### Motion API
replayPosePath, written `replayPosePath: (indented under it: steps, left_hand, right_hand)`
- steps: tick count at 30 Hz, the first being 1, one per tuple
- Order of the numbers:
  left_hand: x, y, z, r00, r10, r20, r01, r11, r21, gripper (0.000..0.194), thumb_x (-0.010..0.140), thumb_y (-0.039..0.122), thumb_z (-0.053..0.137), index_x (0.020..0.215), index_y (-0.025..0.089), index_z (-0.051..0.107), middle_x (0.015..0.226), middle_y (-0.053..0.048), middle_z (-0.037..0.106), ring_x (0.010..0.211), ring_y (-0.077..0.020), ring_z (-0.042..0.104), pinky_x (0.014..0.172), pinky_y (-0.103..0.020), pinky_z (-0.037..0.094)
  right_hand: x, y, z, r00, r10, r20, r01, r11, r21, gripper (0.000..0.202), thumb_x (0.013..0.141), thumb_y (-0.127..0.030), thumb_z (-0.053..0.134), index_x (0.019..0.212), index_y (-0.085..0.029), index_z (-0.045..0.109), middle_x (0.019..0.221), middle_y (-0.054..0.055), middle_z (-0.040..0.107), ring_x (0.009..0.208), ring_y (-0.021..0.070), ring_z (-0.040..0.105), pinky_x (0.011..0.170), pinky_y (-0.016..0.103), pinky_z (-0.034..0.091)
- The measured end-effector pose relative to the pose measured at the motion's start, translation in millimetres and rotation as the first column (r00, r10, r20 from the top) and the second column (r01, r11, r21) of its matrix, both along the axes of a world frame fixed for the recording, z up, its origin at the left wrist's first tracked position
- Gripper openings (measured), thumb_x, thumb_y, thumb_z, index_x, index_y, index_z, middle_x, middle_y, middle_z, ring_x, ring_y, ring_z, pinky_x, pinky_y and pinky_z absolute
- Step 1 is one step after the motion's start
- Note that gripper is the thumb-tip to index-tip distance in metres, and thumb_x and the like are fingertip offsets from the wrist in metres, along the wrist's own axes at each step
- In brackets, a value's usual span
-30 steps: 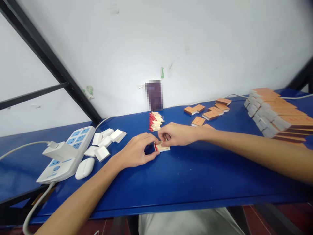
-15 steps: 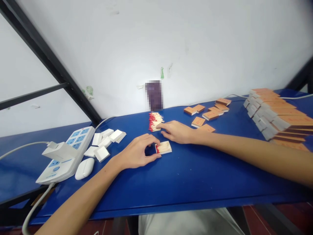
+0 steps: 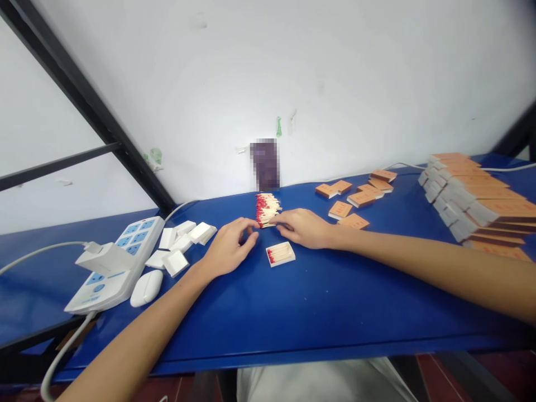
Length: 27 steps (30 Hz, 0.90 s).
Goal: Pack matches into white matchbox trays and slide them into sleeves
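A pile of red-tipped matches [image 3: 268, 210] lies on the blue table near the wall. My left hand [image 3: 232, 245] is at the pile's lower left edge, thumb and index finger apart with nothing between them. At the pile's lower right, my right hand [image 3: 305, 228] touches the match ends with its index fingertip, thumb held apart below. Nearer to me than both hands sits an open white tray [image 3: 288, 259] with several matches in it, red heads to the left. Neither hand touches this tray.
White trays [image 3: 182, 243] lie at the left, beside a white earphone case [image 3: 146, 288] and a power strip [image 3: 121, 279] with a cable. Loose orange matchboxes [image 3: 354, 221] are at the right, with a large stack [image 3: 481, 195] beyond them. A wall stands behind.
My left hand has moved off the white tray, up and left to the match pile. My right hand has barely shifted at the pile's edge.
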State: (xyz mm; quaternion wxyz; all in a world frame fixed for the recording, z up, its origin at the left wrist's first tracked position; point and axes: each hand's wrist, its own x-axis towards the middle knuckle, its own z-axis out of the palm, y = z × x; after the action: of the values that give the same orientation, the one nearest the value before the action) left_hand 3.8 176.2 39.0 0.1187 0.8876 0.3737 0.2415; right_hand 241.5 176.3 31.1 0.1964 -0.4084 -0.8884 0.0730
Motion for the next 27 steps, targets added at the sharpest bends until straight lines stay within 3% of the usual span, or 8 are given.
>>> replayPosePath:
  steps: [6, 12, 27]
  left_hand:
    - [-5.0, 5.0, -5.0, 0.991, 0.014, -0.13, -0.01, 0.999, 0.033, 0.033, 0.095, 0.032, 0.044, 0.124, 0.022, 0.055, 0.085, -0.002, 0.056, 0.074, -0.0164, 0.055, 0.066, -0.028, 0.043]
    - [-4.5, 2.9, -4.4, 0.978, 0.015, -0.206, -0.008, 0.999, 0.034, 0.039, 0.097, 0.035, 0.04, 0.134, 0.025, 0.05, 0.093, -0.004, 0.054, 0.076, -0.0165, 0.055, 0.069, -0.03, 0.045]
    - [-4.3, 3.5, -3.4, 0.969, 0.016, -0.247, -0.006, 0.999, 0.044, 0.037, 0.098, 0.036, 0.039, 0.129, 0.024, 0.054, 0.096, -0.005, 0.053, 0.079, -0.0178, 0.056, 0.071, -0.031, 0.045]
  right_hand:
    - [0.1, 0.9, -1.8, 1.0, -0.002, 0.005, 0.002, 1.0, 0.018, 0.031, 0.092, -0.021, 0.046, 0.113, -0.019, 0.067, 0.105, 0.007, 0.071, 0.085, 0.0182, 0.063, 0.071, 0.026, 0.04]
    - [0.5, 0.3, -1.8, 1.0, -0.013, -0.009, 0.013, 1.0, 0.004, 0.035, 0.091, -0.02, 0.047, 0.121, -0.022, 0.064, 0.102, 0.006, 0.071, 0.079, 0.0167, 0.062, 0.067, 0.025, 0.037]
    - [0.2, 0.8, -2.7, 1.0, 0.007, 0.002, -0.007, 0.999, 0.031, 0.031, 0.092, -0.022, 0.046, 0.112, -0.019, 0.068, 0.102, 0.007, 0.072, 0.084, 0.0186, 0.063, 0.071, 0.027, 0.039]
